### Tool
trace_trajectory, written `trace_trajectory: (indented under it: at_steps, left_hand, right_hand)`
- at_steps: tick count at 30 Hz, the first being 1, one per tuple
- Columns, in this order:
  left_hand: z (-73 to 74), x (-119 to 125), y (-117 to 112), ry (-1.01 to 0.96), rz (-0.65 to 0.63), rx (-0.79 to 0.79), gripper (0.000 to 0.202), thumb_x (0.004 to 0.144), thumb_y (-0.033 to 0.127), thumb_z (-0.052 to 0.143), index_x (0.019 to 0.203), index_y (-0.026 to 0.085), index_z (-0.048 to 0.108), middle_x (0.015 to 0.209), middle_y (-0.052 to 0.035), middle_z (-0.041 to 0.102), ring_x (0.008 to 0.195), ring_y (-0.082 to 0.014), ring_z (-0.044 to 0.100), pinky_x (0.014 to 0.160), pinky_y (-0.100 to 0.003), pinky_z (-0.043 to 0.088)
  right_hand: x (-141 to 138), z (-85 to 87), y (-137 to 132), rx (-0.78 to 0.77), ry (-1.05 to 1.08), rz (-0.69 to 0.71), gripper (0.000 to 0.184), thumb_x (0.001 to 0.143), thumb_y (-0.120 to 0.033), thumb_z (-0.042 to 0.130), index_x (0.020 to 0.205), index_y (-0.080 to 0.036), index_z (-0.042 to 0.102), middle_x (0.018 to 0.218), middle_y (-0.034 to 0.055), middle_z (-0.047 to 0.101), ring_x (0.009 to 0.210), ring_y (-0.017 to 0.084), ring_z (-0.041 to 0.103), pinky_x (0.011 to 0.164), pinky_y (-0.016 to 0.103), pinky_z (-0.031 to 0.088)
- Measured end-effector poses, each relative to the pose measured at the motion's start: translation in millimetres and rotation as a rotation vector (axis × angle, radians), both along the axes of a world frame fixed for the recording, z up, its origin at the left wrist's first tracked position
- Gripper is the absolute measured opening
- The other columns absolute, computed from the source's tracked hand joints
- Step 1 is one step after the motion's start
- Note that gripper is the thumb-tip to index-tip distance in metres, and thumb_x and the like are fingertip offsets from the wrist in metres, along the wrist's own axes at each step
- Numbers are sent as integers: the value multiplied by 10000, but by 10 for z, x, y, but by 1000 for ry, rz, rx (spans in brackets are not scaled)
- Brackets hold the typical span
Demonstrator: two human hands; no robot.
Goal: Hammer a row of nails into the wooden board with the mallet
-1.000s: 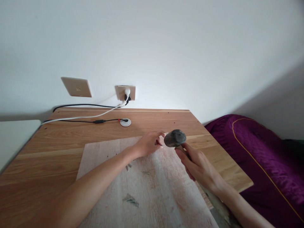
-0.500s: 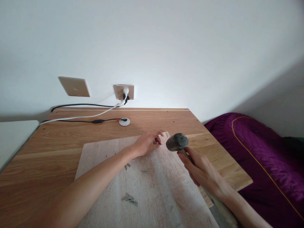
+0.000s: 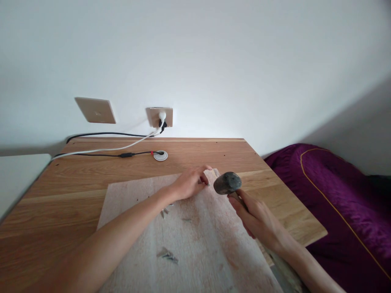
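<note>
A pale, worn wooden board (image 3: 195, 240) lies on the wooden desk. Near its far right corner, my left hand (image 3: 191, 183) is closed in a pinch on a small nail (image 3: 208, 185); only a bit of the nail shows past my fingertips. My right hand (image 3: 258, 215) grips the handle of a hammer (image 3: 227, 183) with a thick, dark grey, barrel-shaped head. That head is just to the right of my left fingers, apart from them. Loose nails (image 3: 168, 256) lie in a small group on the board, and others (image 3: 165, 211) rest beside my left forearm.
The desk (image 3: 91, 171) reaches back to a white wall with a socket (image 3: 166, 116) and a blank plate (image 3: 96, 110). White and black cables (image 3: 125, 155) run across the desk's back, near a round cable grommet (image 3: 160, 156). Purple fabric (image 3: 305, 195) lies to the right, past the desk edge.
Almost nothing differs. The view has shifted very slightly; both hands keep their grips, and the hammer head stays close to my left fingers.
</note>
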State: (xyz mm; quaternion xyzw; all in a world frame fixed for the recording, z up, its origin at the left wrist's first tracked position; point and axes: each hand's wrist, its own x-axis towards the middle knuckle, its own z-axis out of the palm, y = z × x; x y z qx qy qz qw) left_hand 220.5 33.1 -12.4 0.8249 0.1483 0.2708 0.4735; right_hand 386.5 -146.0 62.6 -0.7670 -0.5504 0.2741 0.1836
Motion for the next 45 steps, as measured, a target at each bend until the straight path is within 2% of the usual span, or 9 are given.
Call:
trace_trajectory:
  at_steps: [10, 16, 22, 25, 28, 33, 35, 39, 45]
  left_hand:
    - [-36, 37, 19, 84, 40, -35, 547, 799, 53, 740, 1309, 229, 651, 913, -1, 802, 863, -200, 759, 822, -302, 545]
    - [-32, 9, 15, 0, 16, 30, 361, 888, 100, 672, 1222, 237, 672, 975, -9, 797, 881, -183, 743, 808, -281, 528]
    - [-67, 7, 30, 75, 13, 122, 468, 860, 108, 687, 1309, 230, 634, 1024, -29, 773, 958, -223, 713, 888, -328, 521]
    - [64, -44, 11, 113, 8, 139, 464, 852, 155, 723, 1300, 214, 619, 1140, -70, 749, 1078, -251, 695, 987, -366, 508]
    - [392, -187, -48, 190, -21, 175, 374, 800, 181, 758, 1156, 193, 644, 1247, -99, 679, 1138, -260, 661, 995, -361, 496]
    - [907, -465, -303, 462, -399, 357, 299, 744, 159, 796, 1006, 216, 664, 1022, -14, 716, 887, -208, 665, 753, -302, 463]
    - [933, -517, -451, 576, -380, 464, 295, 737, 170, 823, 994, 209, 683, 957, -24, 733, 836, -226, 680, 670, -316, 428]
    - [795, -510, -651, 752, -309, 666, 196, 774, 103, 783, 941, 186, 722, 873, -71, 757, 750, -257, 698, 586, -340, 357]
    - [740, -433, -377, 487, -256, 548, 186, 793, 19, 676, 799, 200, 718, 819, -29, 726, 701, -186, 637, 648, -311, 397]
  right_hand:
    - [-104, 164, -32, 188, 4, -35, 351, 1060, -556, 403, 1008, -258, 581, 456, -85, 501, 377, 164, 556, 450, 265, 408]
    - [-84, 23, 27, 36, 33, 12, 337, 1039, -525, 398, 996, -248, 586, 455, -77, 522, 356, 174, 572, 437, 268, 412]
    - [-113, -32, -383, 9, 140, -107, 432, 1074, -611, 371, 1104, -243, 595, 439, -109, 465, 329, 150, 497, 393, 242, 330]
    - [-160, -154, -548, 14, 104, -97, 438, 1087, -599, 366, 1101, -238, 613, 506, -70, 537, 413, 181, 577, 448, 266, 388]
    - [-172, -294, -606, 88, 37, -84, 417, 1097, -565, 364, 1132, -236, 617, 748, 30, 711, 688, 252, 731, 640, 312, 503]
    - [-168, -378, -605, 88, 38, -93, 406, 1107, -553, 352, 1166, -243, 605, 854, 62, 744, 827, 297, 752, 761, 350, 507]
    - [-172, -381, -608, 90, 21, -102, 423, 1105, -567, 348, 1160, -240, 611, 835, 60, 736, 817, 302, 750, 755, 352, 500]
    - [-182, -379, -618, 105, 6, -109, 430, 1102, -577, 353, 1148, -243, 620, 842, 67, 746, 822, 303, 758, 750, 349, 498]
    - [-181, -379, -621, 109, 28, -100, 438, 1112, -564, 342, 1184, -233, 619, 850, 60, 750, 836, 301, 775, 727, 341, 506]
